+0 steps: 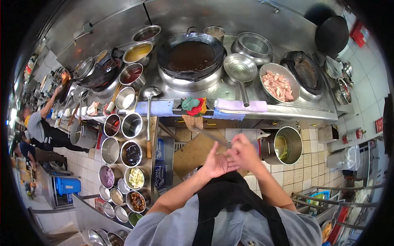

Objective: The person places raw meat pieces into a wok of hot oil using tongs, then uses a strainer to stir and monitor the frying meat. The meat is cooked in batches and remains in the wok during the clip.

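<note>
My left hand (219, 162) is held palm up above the black apron (226, 201), with its thumb raised and fingers apart. My right hand (244, 152) is blurred, its fingers bent over the left fingertips; whether anything is inside it is unclear. A blurred grey bar (215, 138) runs from a tan piece (193, 123) below the stove's front edge up to the hands. I cannot tell whether the right hand grips it. Bunched teal, red and yellow cloth (194, 106) sits on the edge just above.
Ahead, a steel stove (184, 95) bears a wok of dark liquid (192, 57), a perforated skimmer (240, 67) and a bowl of raw meat (278, 83). Left are a ladle (149, 120) and several seasoning pots (131, 153). A tall pot (283, 146) stands right. Another person (46, 123) works far left.
</note>
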Available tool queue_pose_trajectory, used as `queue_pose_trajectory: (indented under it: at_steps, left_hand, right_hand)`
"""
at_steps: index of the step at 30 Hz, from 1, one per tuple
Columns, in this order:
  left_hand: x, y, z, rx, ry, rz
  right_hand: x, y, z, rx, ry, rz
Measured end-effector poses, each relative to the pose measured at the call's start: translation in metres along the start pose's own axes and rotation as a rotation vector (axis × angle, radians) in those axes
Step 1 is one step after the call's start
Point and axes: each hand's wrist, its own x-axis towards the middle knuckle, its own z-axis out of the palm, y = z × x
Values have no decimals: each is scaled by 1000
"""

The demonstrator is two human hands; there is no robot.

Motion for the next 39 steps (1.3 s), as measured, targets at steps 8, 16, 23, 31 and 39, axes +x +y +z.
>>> queue_pose_trajectory:
  at_steps: [8, 16, 23, 31, 39]
  left_hand:
    - [-66, 44, 20, 77, 388, 754]
    - [19, 18, 22, 638, 584, 896]
    - [73, 51, -37, 1231, 226, 650]
    - [-69, 99, -265, 2083, 933, -386]
    - [-86, 72, -228, 945, 1483, 147]
  right_hand:
    - [-38, -13, -19, 325, -375, -112]
    - [-16, 13, 40, -67, -30, -9]
    - [-17, 71, -9, -6, -47, 363]
    - [-23, 196, -248, -626, 85, 502]
    - [84, 275, -429, -1336, -71, 418]
